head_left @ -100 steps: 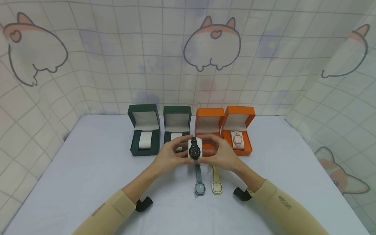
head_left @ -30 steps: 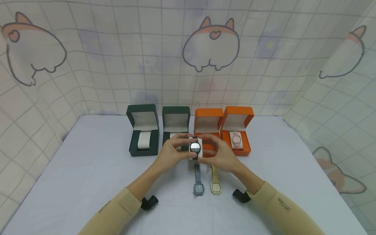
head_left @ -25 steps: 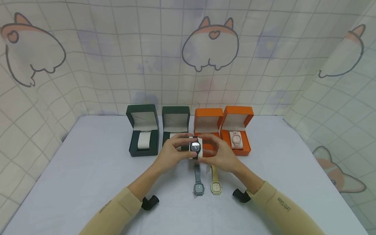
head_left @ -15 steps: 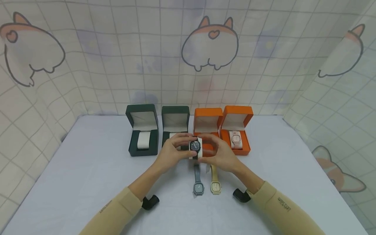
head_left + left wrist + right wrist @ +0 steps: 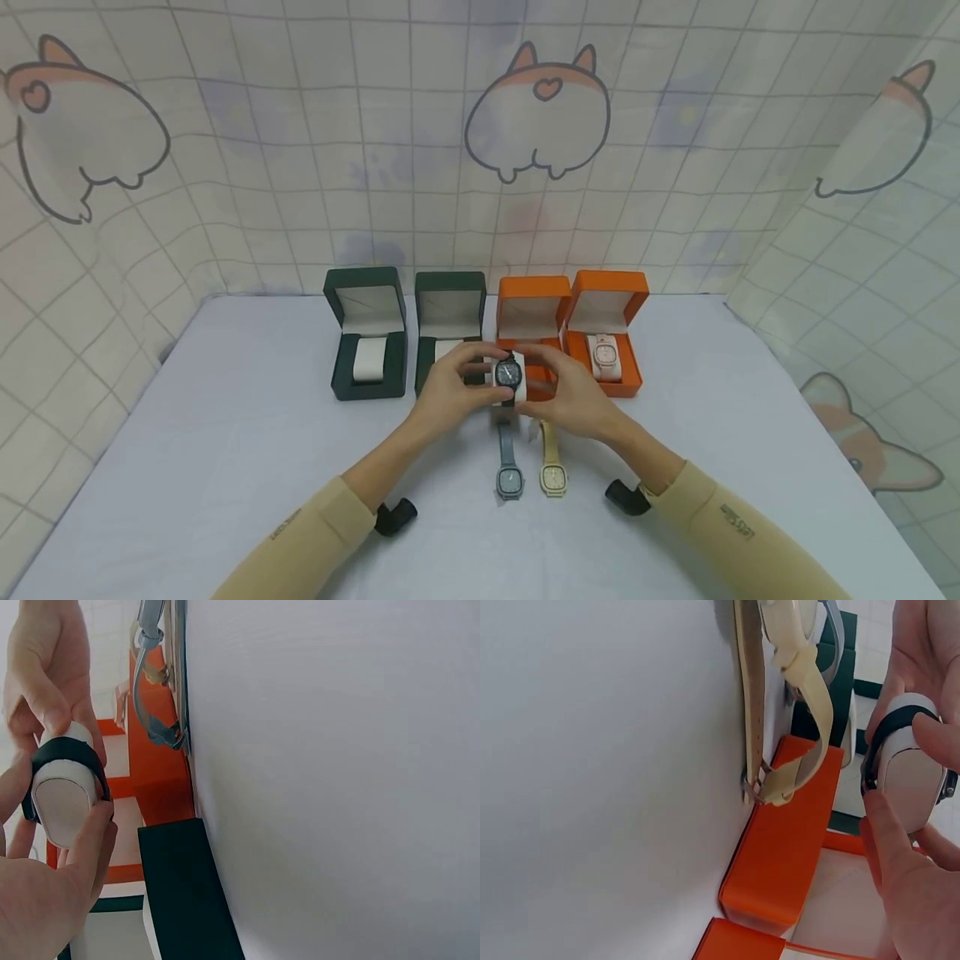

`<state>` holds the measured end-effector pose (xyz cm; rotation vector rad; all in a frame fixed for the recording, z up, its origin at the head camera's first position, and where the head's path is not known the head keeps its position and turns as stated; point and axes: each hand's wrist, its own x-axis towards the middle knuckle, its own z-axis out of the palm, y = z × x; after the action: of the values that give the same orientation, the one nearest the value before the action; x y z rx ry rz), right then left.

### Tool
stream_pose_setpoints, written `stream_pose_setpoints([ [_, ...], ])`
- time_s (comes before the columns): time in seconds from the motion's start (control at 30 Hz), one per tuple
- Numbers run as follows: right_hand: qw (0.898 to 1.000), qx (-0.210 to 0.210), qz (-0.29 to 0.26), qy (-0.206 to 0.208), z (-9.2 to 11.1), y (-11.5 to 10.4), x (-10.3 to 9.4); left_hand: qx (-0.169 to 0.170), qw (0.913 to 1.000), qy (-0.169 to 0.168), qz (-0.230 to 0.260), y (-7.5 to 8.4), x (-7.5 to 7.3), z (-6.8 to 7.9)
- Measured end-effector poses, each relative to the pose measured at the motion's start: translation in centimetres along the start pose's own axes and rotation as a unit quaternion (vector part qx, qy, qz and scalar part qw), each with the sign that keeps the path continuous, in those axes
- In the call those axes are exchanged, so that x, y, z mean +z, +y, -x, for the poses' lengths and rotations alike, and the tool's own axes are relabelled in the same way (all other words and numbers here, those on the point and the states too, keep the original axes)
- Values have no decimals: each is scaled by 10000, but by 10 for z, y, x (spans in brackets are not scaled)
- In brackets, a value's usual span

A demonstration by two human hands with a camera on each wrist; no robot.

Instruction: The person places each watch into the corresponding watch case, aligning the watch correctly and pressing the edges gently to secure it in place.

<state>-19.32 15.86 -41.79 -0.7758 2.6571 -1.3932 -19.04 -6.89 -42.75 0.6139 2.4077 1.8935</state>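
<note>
Both hands hold a white watch pillow above the table, with a black wristwatch strapped round it, dial facing up. My left hand grips the watch and pillow from the left, thumb low and fingertips at the top. From the right, my right hand grips the pillow between thumb and fingers. The pillow's flat oval end and the dark strap around it show in the left wrist view. Below the hands lie a blue watch and a yellow watch.
Two open green watch boxes stand at the back, the left one with a white pillow. Beside them are two open orange boxes; the right one holds a pink watch. A patterned cloth wall rises behind.
The black watch's dial has shifted up and sits nearer the pillow's left side than 3.3 seconds ago. Both hands, with pillow and watch, have moved slightly right in the last half second.
</note>
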Motion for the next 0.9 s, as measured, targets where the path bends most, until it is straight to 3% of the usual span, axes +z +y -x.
stream_pose_setpoints([
  [0.37,9975,-91,-643,-295,0,3,-13,-77,9996,-82,254,5,4,-3],
  [0.7,9990,269,-247,-271,-4,15,-23,-21,9992,-100,380,4,2,-2],
  [0.9,9985,437,261,-202,-10,18,-25,-65,9993,-151,338,2,0,0],
])
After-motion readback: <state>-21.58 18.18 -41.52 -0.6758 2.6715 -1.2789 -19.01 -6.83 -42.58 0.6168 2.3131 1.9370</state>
